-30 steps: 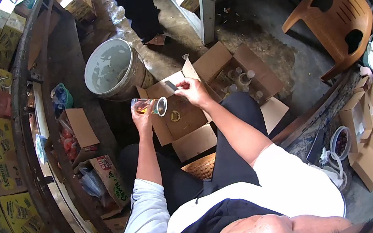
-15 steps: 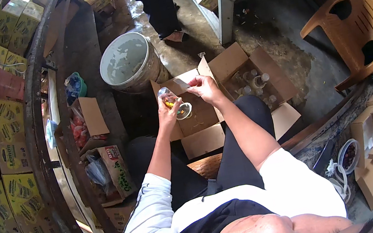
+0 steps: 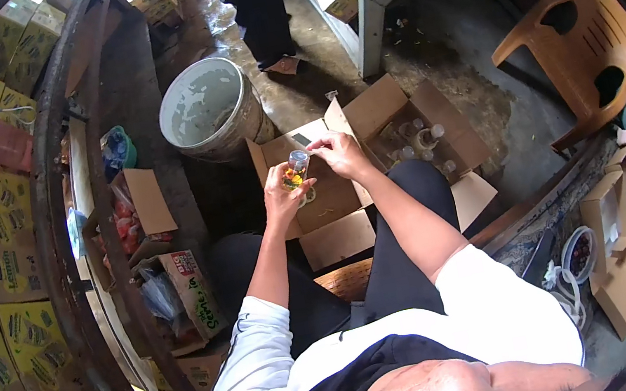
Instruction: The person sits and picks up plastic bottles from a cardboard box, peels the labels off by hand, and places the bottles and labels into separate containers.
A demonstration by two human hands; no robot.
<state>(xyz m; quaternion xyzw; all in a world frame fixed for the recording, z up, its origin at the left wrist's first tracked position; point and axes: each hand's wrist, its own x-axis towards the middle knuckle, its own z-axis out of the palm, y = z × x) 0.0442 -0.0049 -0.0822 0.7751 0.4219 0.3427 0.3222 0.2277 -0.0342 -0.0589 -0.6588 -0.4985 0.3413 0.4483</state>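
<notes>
Over an open carton [image 3: 338,240], your left hand [image 3: 279,193] grips a clear glass [image 3: 295,175] in its fingers; your right hand [image 3: 341,157] seemingly pinches a small flat piece [image 3: 304,138] (a label, perhaps). Pairing them appears underway; next calls for steady alignment.

Clear jar [image 3: 296,173] turned in the left hand [image 3: 280,199], one end now just beside the right fingers [image 3: 320,145], gap between them narrowed
</notes>
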